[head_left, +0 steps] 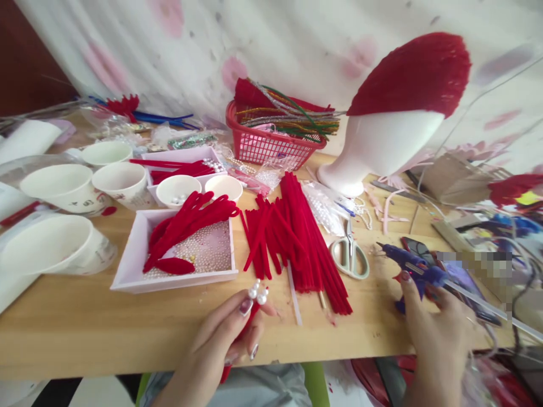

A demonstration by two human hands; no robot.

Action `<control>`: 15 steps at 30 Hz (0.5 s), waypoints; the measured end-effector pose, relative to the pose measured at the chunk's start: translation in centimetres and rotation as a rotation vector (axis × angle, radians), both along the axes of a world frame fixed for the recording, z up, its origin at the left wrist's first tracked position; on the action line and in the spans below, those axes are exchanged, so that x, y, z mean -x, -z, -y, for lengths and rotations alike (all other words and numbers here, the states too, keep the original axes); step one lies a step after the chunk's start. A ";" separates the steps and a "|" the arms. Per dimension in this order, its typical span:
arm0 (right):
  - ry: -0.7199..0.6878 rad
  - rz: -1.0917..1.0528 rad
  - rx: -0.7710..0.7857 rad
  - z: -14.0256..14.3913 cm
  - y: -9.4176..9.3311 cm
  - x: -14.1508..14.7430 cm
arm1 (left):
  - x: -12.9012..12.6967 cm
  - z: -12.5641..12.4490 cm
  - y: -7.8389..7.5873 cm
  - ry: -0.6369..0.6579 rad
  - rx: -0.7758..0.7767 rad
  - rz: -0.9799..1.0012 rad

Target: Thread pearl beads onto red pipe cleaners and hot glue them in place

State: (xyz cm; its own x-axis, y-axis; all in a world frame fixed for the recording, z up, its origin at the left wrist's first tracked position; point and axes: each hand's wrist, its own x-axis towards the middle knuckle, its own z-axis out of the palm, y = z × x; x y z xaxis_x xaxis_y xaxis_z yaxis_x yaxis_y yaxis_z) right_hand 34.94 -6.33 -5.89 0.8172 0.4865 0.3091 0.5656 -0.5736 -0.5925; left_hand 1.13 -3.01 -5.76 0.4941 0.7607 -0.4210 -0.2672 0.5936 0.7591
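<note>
My left hand (224,339) holds a red pipe-cleaner piece tipped with white pearl beads (258,293) near the table's front edge. My right hand (436,333) grips a blue glue gun (413,268), its nozzle pointing left and a clear glue stick trailing out the back to the right. Between the hands lies a pile of red pipe cleaners (297,237). White-handled scissors (350,254) rest just left of the glue gun.
A lilac tray (131,265) with pearls and red petals sits left of centre. White paper cups (59,186) stand at the left. A red basket (271,147) of pipe cleaners and a white mannequin head (382,147) with a red cap stand at the back. Clutter fills the right.
</note>
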 end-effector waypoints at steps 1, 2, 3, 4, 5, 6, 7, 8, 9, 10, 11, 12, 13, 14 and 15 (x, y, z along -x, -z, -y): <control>-0.005 0.000 0.019 -0.6 0.0 -0.3 | 0.2 0.1 0.0 0.006 -0.035 -0.044; -0.018 -0.008 0.033 -1.3 -0.1 -0.5 | 0.4 0.3 0.0 0.003 -0.076 -0.093; -0.022 -0.019 0.039 -1.8 -0.2 -0.7 | 0.5 0.4 -0.1 -0.009 -0.127 -0.141; -0.024 -0.036 0.039 -2.3 -0.3 -0.8 | 0.6 0.6 -0.3 -0.032 -0.185 -0.184; -0.021 -0.053 0.028 -2.6 -0.6 -0.8 | 0.7 0.7 -0.6 -0.059 -0.242 -0.221; -0.017 -0.069 0.006 -2.8 -0.9 -0.7 | 0.7 0.9 -0.8 -0.087 -0.292 -0.254; -0.012 -0.089 -0.024 -2.7 -1.3 -0.3 | 0.7 1.0 -1.0 -0.114 -0.332 -0.283; -0.012 -0.114 -0.062 -2.5 -1.7 0.2 | 0.8 1.1 -1.3 -0.136 -0.357 -0.312; -0.016 -0.145 -0.106 -2.0 -2.1 1.0 | 0.8 1.2 -1.5 -0.152 -0.367 -0.338; -0.024 -0.188 -0.150 -1.3 -2.4 2.0 | 0.9 1.3 -1.6 -0.157 -0.366 -0.359; -0.051 -0.237 -0.194 -0.4 -2.6 3.2 | 1.0 1.3 -1.8 -0.156 -0.362 -0.374; -0.080 -0.277 -0.233 0.5 -2.7 4.4 | 1.1 1.3 -1.9 -0.155 -0.360 -0.386; -0.107 -0.312 -0.266 1.6 -2.6 5.7 | 1.2 1.2 -2.0 -0.153 -0.363 -0.399; -0.132 -0.361 -0.302 2.6 -2.2 7.0 | 1.3 1.1 -2.1 -0.152 -0.365 -0.415; -0.116 -0.421 -0.374 3.6 -1.8 8.2 | 1.4 1.0 -2.2 -0.154 -0.366 -0.433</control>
